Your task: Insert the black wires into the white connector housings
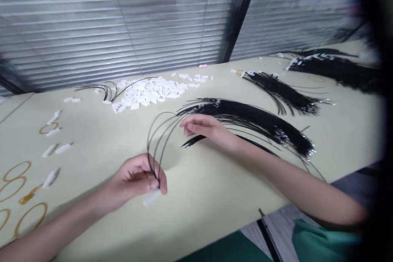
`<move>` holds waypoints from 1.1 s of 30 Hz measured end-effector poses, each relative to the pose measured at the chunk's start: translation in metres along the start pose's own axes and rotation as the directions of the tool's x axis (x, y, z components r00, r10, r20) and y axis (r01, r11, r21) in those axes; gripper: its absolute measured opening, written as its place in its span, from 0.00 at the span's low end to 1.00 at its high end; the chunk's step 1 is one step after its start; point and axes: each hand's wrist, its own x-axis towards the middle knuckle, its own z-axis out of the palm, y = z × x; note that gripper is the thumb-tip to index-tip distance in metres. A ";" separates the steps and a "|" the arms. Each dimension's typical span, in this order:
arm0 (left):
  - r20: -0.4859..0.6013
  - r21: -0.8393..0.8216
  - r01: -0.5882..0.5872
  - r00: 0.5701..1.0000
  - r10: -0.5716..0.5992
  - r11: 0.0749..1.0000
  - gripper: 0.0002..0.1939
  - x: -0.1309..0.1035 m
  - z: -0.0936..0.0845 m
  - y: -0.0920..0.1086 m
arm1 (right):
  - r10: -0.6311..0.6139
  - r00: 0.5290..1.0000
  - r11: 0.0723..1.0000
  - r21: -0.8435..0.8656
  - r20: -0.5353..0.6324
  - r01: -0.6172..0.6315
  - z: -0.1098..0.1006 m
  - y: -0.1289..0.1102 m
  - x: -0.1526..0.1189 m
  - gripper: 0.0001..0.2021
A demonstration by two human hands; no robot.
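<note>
1. Work surface: a pale yellow-green, smooth tabletop (215, 184) carries all parts.
2. Left hand (139, 178): thumb and fingers are pinched together on several thin, black, flexible wires (148, 147). A small, white, oblong block (151, 197), apparently plastic, projects below the pinch at the wires' lower end; blur hides the joint.
3. Handling: the wires are probably light and springy, bending readily and recoiling if released. Grip them together beside the white block; a hold at mid-arc would likely let the strands splay. Avoid sharp kinks and tugging at the joint.
4. Position: the wires rise from the left hand and arch towards the right hand (204, 126), between the two hands and above the tabletop.
5. Right hand: the fingers are curled, with little gap showing, near the far end of the arc. Whether they hold a wire cannot be told.
6. Beyond the right hand: a thick, curved bundle of black wires (254, 116) with shiny tips lies on the tabletop.
7. Farther back: a loose heap of small white pieces (150, 92) lies before grey, horizontal slatted blinds (172, 16).
</note>
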 end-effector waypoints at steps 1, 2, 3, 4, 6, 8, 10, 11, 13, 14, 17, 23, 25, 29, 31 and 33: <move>-0.091 0.008 -0.034 0.995 0.034 0.999 0.03 0.000 -0.001 -0.001 | -0.039 0.999 0.987 -0.155 -0.036 0.033 -0.006 -0.001 0.000 0.10; -0.190 0.025 -0.065 0.979 0.069 0.998 0.03 0.001 -0.001 -0.002 | -0.085 0.995 0.951 -0.300 -0.044 0.068 -0.011 -0.002 0.000 0.09; -0.294 0.049 -0.086 0.951 0.097 0.995 0.03 0.001 -0.002 -0.003 | -0.130 0.991 0.895 -0.433 -0.019 0.109 -0.014 -0.003 -0.001 0.09; -0.400 0.080 -0.102 0.908 0.125 0.992 0.03 0.002 -0.004 -0.004 | -0.162 0.986 0.824 -0.545 0.033 0.154 -0.015 -0.004 -0.001 0.08; -0.586 0.152 -0.109 0.791 0.178 0.982 0.05 0.004 -0.008 -0.004 | -0.170 0.970 0.670 -0.702 0.173 0.243 -0.012 -0.006 -0.004 0.09; -0.694 0.231 -0.066 0.688 0.212 0.971 0.08 0.006 -0.012 -0.004 | -0.142 0.954 0.536 -0.790 0.263 0.298 -0.004 -0.006 -0.008 0.10; -0.722 0.307 0.047 0.662 0.200 0.951 0.11 0.007 -0.017 -0.003 | -0.138 0.943 0.436 -0.837 0.303 0.332 0.004 -0.006 -0.010 0.09; -0.725 0.332 0.113 0.666 0.176 0.937 0.12 0.007 -0.019 -0.003 | -0.140 0.938 0.398 -0.849 0.318 0.347 0.007 -0.005 -0.011 0.08; -0.708 0.364 0.219 0.697 0.116 0.905 0.13 0.007 -0.021 -0.002 | -0.139 0.927 0.340 -0.863 0.347 0.374 0.011 -0.004 -0.011 0.09; -0.677 0.381 0.247 0.730 0.087 0.891 0.12 0.007 -0.021 -0.002 | -0.137 0.923 0.313 -0.868 0.360 0.385 0.012 -0.003 -0.010 0.09; -0.549 0.435 0.249 0.835 0.036 0.865 0.10 0.008 -0.023 -0.002 | -0.136 0.915 0.239 -0.884 0.379 0.402 0.013 -0.001 -0.008 0.09; -0.538 0.463 0.264 0.842 0.032 0.846 0.11 0.009 -0.028 -0.005 | -0.065 0.899 0.181 -0.881 0.433 0.437 0.009 -0.001 0.000 0.08; -0.552 0.553 0.302 0.831 0.070 0.776 0.12 0.010 -0.031 -0.005 | -0.055 0.896 0.229 -0.868 0.441 0.441 0.004 -0.003 0.006 0.07; -0.518 0.663 0.250 0.833 0.192 0.706 0.13 0.009 -0.036 -0.006 | -0.095 0.916 0.421 -0.819 0.389 0.391 -0.004 -0.018 0.023 0.06; -0.498 0.643 0.213 0.846 0.190 0.736 0.12 0.009 -0.036 -0.006 | -0.146 0.937 0.495 -0.797 0.317 0.347 -0.007 -0.033 0.032 0.05; -0.498 0.598 0.220 0.855 0.142 0.771 0.11 0.008 -0.034 -0.005 | -0.240 0.958 0.563 -0.782 0.158 0.270 -0.011 -0.051 0.042 0.05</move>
